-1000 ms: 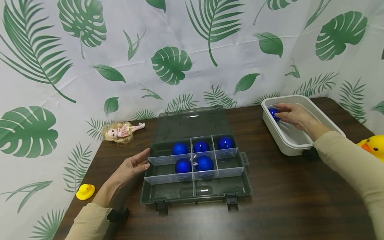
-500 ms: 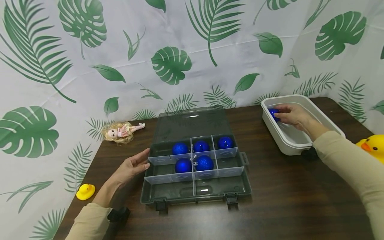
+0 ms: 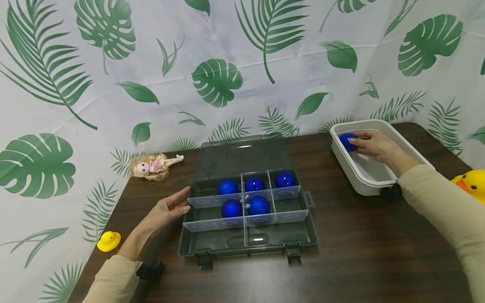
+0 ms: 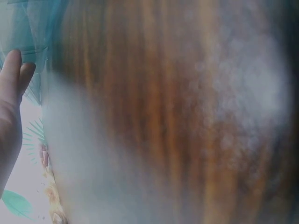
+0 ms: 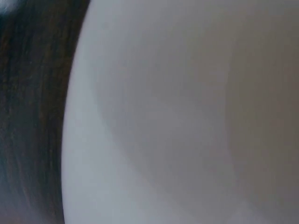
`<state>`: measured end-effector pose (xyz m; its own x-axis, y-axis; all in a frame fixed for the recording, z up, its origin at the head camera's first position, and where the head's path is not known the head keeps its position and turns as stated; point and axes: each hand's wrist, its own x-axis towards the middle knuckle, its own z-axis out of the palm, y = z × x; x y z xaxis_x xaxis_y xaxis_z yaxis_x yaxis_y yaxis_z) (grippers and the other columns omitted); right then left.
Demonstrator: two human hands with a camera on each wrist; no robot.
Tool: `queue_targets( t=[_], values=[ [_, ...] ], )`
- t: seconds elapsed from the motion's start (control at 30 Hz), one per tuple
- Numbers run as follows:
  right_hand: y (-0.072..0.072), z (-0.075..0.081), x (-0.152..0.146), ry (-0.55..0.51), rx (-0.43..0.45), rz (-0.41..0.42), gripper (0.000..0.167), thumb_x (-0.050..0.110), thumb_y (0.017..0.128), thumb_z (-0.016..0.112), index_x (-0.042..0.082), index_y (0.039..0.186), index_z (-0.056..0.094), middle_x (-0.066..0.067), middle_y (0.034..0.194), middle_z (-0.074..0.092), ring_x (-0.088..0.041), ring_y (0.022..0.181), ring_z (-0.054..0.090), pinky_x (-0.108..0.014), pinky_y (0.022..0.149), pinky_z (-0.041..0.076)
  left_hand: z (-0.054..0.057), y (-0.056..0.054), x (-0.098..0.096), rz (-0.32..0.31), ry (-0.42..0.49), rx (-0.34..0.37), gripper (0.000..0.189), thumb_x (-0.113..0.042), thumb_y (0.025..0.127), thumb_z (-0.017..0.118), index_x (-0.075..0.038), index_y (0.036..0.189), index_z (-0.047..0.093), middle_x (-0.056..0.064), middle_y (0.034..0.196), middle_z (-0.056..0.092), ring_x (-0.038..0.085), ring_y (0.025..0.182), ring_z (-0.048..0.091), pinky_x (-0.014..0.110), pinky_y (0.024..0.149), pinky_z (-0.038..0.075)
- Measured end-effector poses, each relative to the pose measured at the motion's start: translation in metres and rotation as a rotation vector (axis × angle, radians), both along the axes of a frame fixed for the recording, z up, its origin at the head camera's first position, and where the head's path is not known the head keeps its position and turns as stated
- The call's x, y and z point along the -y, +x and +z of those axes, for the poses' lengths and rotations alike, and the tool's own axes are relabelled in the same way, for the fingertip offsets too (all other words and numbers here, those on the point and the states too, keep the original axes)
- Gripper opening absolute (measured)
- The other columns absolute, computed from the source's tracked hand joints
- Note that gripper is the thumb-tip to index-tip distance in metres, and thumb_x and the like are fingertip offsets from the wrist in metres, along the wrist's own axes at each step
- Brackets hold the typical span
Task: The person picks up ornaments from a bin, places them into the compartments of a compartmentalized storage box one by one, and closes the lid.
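A blue bauble [image 3: 345, 142] is pinched in the grip of the right hand [image 3: 374, 148], inside the white plastic bin [image 3: 350, 171] near the tabletop's back right corner. The bauble's right side is covered by the fingers, and part of the bin's floor and right wall is hidden behind hand and forearm.

The left hand [image 3: 164, 214] is held with its grip relaxed and nothing grasped, fingers extended at the left wall of a smoky translucent organizer box [image 3: 214, 242]. Whether that wall is touched cannot be made out. The box is set midway between the left and right edges of the tabletop [image 3: 363, 252], its lid [image 3: 244, 158] laid back toward the back edge. Five blue baubles [image 3: 259, 206] are seated in it: three in the back row, two in the middle row, their lower parts veiled by clear dividers [image 3: 213, 225].

A blond doll [image 3: 153, 167] is laid by the back left corner, and a small rubber duck [image 3: 109, 241] is placed at the left edge. A large rubber duck [image 3: 473, 185] is cut off by the frame and partly covered by the right sleeve [image 3: 441, 214].

In the left wrist view, blurred wood grain is shown close up, with two fingers at the border; in the right wrist view, only the bin's blurred pale surface and dark wood are seen. The held bauble is shown by the head view alone.
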<state>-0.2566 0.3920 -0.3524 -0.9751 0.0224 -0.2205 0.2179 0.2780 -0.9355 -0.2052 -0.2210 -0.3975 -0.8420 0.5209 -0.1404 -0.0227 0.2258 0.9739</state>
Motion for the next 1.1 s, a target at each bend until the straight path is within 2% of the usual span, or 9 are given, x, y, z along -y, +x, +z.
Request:
queue_targets(
  t=[0.07, 0.17, 0.3, 0.4, 0.57, 0.73, 0.9, 1.03, 1.1],
  values=[
    [0.002, 0.003, -0.002, -0.141, 0.000, -0.022, 0.026, 0.015, 0.094, 0.055, 0.004, 0.116, 0.043, 0.016, 0.083, 0.056, 0.006, 0.074, 0.057, -0.013, 0.073, 0.050, 0.000, 0.000, 0.000, 0.003, -0.001, 0.001, 0.071, -0.009, 0.092, 0.058, 0.002, 0.149, 0.016, 0.022, 0.155, 0.012, 0.038, 0.139, 0.018, 0.015, 0.095, 0.040],
    [0.004, 0.008, -0.004, -0.317, 0.003, -0.055, 0.021, 0.011, 0.092, 0.056, 0.008, 0.108, 0.042, 0.014, 0.077, 0.058, 0.002, 0.073, 0.060, -0.014, 0.071, 0.051, 0.000, 0.000, 0.001, 0.006, -0.013, 0.000, 0.071, -0.009, 0.092, 0.059, 0.001, 0.149, 0.017, 0.022, 0.155, 0.012, 0.039, 0.139, 0.018, 0.018, 0.098, 0.039],
    [0.012, 0.017, -0.003, -0.327, -0.025, -0.094, 0.031, 0.019, 0.089, 0.062, 0.010, 0.110, 0.041, 0.014, 0.080, 0.056, 0.001, 0.075, 0.061, -0.014, 0.072, 0.052, 0.001, 0.000, 0.001, 0.009, -0.024, 0.003, 0.071, -0.009, 0.093, 0.058, 0.000, 0.149, 0.017, 0.021, 0.155, 0.012, 0.038, 0.140, 0.019, 0.022, 0.101, 0.037],
    [0.019, 0.026, 0.000, -0.358, -0.046, -0.124, 0.036, 0.021, 0.086, 0.067, 0.013, 0.112, 0.043, 0.012, 0.089, 0.055, 0.001, 0.079, 0.062, -0.016, 0.075, 0.052, 0.001, 0.000, 0.001, 0.008, -0.024, 0.006, 0.071, -0.009, 0.093, 0.058, 0.000, 0.149, 0.017, 0.021, 0.155, 0.012, 0.038, 0.140, 0.018, 0.022, 0.100, 0.037],
    [0.033, 0.044, 0.012, -0.506, -0.069, -0.132, 0.035, 0.014, 0.087, 0.066, 0.017, 0.117, 0.047, 0.002, 0.117, 0.044, -0.002, 0.085, 0.063, -0.021, 0.082, 0.052, 0.003, 0.000, 0.000, 0.008, -0.025, 0.002, 0.070, -0.009, 0.093, 0.058, 0.000, 0.149, 0.017, 0.022, 0.155, 0.012, 0.039, 0.140, 0.018, 0.022, 0.100, 0.038],
    [0.048, 0.057, 0.039, -0.587, -0.118, -0.017, 0.024, 0.008, 0.092, 0.058, 0.015, 0.114, 0.053, 0.002, 0.119, 0.049, -0.008, 0.093, 0.064, -0.024, 0.083, 0.053, 0.004, -0.002, 0.000, 0.008, -0.027, -0.007, 0.070, -0.009, 0.093, 0.058, 0.000, 0.149, 0.017, 0.021, 0.155, 0.013, 0.039, 0.140, 0.018, 0.020, 0.099, 0.038],
    [0.060, 0.055, 0.075, -0.660, -0.132, 0.147, 0.019, 0.004, 0.095, 0.051, 0.013, 0.109, 0.059, 0.001, 0.113, 0.059, -0.011, 0.098, 0.064, -0.024, 0.082, 0.053, 0.003, -0.001, -0.001, 0.015, -0.016, 0.006, 0.071, -0.008, 0.092, 0.058, 0.000, 0.149, 0.016, 0.021, 0.155, 0.013, 0.038, 0.140, 0.019, 0.016, 0.096, 0.040],
    [0.066, 0.042, 0.102, -0.622, -0.062, 0.238, 0.019, 0.007, 0.096, 0.052, 0.014, 0.112, 0.057, 0.001, 0.113, 0.061, -0.012, 0.100, 0.064, -0.024, 0.086, 0.051, 0.003, 0.000, -0.001, 0.019, -0.012, 0.014, 0.072, -0.008, 0.092, 0.059, 0.001, 0.149, 0.016, 0.022, 0.155, 0.013, 0.038, 0.139, 0.018, 0.015, 0.094, 0.040],
    [0.069, 0.034, 0.112, -0.538, -0.039, 0.281, 0.020, 0.009, 0.096, 0.052, 0.015, 0.116, 0.055, 0.002, 0.113, 0.061, -0.011, 0.101, 0.063, -0.025, 0.088, 0.050, 0.003, 0.001, -0.001, 0.014, -0.010, 0.010, 0.072, -0.008, 0.092, 0.059, 0.002, 0.149, 0.015, 0.023, 0.155, 0.013, 0.039, 0.139, 0.018, 0.014, 0.093, 0.041]
  ],
)
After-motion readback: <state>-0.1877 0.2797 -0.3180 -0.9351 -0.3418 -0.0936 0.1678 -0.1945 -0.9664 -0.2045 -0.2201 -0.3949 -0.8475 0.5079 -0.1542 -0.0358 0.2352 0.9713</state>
